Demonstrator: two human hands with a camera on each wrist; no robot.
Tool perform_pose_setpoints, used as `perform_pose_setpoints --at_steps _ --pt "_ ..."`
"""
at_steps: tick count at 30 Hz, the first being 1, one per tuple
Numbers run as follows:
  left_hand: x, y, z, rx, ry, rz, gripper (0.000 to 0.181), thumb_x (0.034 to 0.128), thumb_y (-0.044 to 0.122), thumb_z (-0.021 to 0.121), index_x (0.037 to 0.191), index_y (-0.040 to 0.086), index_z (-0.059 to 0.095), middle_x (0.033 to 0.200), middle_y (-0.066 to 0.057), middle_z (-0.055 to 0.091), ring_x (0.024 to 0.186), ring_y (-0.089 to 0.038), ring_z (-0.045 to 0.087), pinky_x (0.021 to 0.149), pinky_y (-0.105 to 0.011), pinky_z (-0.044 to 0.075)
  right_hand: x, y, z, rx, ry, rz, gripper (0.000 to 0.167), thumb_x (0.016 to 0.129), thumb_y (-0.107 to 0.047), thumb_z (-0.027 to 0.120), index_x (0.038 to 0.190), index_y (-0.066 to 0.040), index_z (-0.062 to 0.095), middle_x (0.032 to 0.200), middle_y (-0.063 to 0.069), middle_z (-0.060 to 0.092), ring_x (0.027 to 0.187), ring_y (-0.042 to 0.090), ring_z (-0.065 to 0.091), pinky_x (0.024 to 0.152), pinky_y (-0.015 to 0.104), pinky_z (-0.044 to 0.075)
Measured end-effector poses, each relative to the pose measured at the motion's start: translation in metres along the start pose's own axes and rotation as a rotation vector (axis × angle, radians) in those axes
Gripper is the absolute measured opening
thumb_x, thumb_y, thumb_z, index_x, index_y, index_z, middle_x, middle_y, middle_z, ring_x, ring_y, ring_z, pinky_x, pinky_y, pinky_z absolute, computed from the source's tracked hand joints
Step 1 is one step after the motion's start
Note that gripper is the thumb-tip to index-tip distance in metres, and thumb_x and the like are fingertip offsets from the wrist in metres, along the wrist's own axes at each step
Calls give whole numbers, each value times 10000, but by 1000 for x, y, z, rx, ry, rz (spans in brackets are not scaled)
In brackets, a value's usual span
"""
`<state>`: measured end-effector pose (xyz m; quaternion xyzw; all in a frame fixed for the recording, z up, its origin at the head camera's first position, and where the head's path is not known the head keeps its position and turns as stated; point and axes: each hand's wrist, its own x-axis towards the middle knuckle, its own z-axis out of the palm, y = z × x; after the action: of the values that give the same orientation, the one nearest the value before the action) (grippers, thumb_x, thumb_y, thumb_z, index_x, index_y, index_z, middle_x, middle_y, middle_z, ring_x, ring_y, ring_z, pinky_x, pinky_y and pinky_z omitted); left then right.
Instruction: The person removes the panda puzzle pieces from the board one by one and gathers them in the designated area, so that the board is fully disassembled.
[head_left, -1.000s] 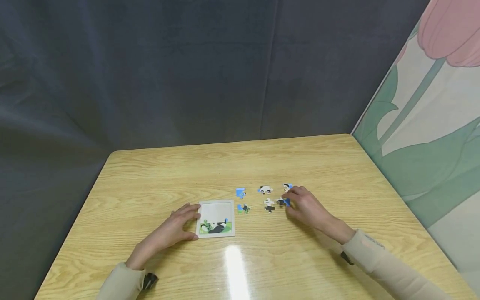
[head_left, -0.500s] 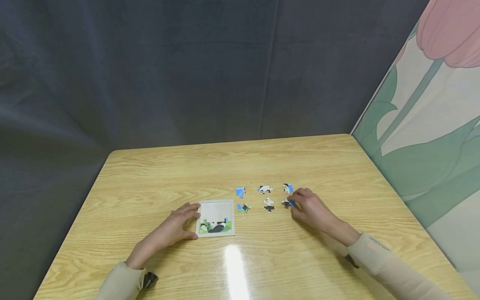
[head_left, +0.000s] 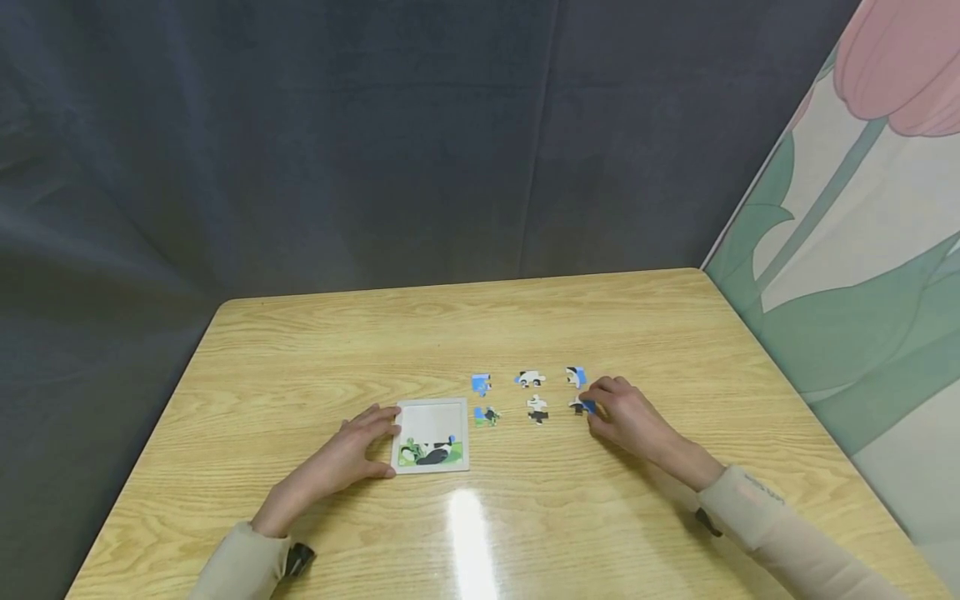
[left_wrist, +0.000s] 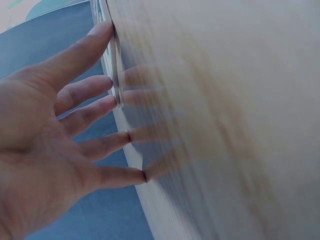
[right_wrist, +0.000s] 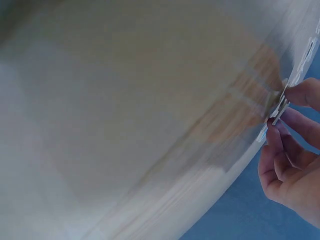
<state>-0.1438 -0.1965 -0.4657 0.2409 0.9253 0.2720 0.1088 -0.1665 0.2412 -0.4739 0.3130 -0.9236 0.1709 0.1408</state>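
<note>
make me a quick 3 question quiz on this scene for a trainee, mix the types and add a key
1. Multiple choice: which part of the white puzzle tray is filled?
A) the strip farthest from the person
B) the strip nearest the person
C) all of it

2. True or false: the left hand touches the tray's left side.

3. Count: how many jigsaw pieces are outside the tray, including the black-and-blue piece pinched by the right hand?

Key: 1: B. 2: True. 3: Six.
</note>
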Motion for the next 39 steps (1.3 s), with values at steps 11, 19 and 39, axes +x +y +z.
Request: perform_pose_setpoints --at_steps 11,19,39 --pt "0 0 0 2 -4 3 581 732 188 824 1235 -4 604 1485 -165 393 1395 -437 255 1020 -748 189 1 0 -2 -34 -35 -43 270 730 7 776 991 1 707 996 111 649 818 199 573 623 308 512" --pt "0 -1 0 3 -5 2 588 732 197 824 1239 -1 603 1487 -160 393 1397 -433 253 1020 -748 186 3 2 -4 -28 -85 -29 266 738 19 774 993 -3 701 1014 117 638 840 221 585 640 325 525" --pt "-1 -2 1 -8 -6 1 592 732 207 823 1240 0 602 1496 -158 380 1404 -425 243 1024 -744 175 16 -10 -8 79 41 -81 323 690 132 766 984 20 690 968 97 632 859 208 592 702 321 555"
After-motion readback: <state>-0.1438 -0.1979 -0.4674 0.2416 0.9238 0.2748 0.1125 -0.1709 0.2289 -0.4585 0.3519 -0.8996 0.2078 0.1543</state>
